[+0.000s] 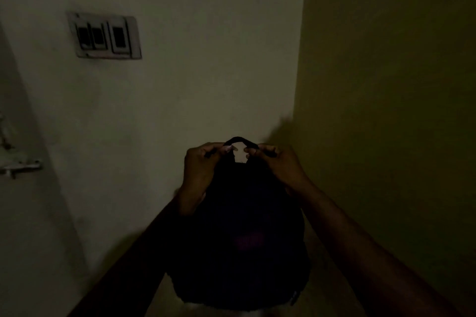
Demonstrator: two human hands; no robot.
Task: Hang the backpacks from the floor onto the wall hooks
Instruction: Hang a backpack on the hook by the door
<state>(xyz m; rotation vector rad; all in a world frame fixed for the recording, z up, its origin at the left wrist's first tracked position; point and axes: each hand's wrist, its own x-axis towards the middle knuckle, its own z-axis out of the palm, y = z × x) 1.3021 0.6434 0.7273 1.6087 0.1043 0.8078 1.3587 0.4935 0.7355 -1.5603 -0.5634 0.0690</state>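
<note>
The black backpack (239,234) is held up before the pale wall (195,72), below and right of the switch plate (104,35); left hand (203,165) and right hand (275,162) each keep a grip pinched on its top loop (238,139), one at either end.

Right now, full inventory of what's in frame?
dark fabric backpack: 1, black with faint pink patch, centre, before cream wall
black top loop handle: 1, black, atop backpack
rectangular three-switch wall plate: 1, whitish, dark switches, upper left
metal door latch: 1, silver, left edge
pale shape inside loop: 1, whitish; maybe a hook, cannot tell
left hand: 1, pinches handle's left end
right hand: 1, pinches handle's right end
</note>
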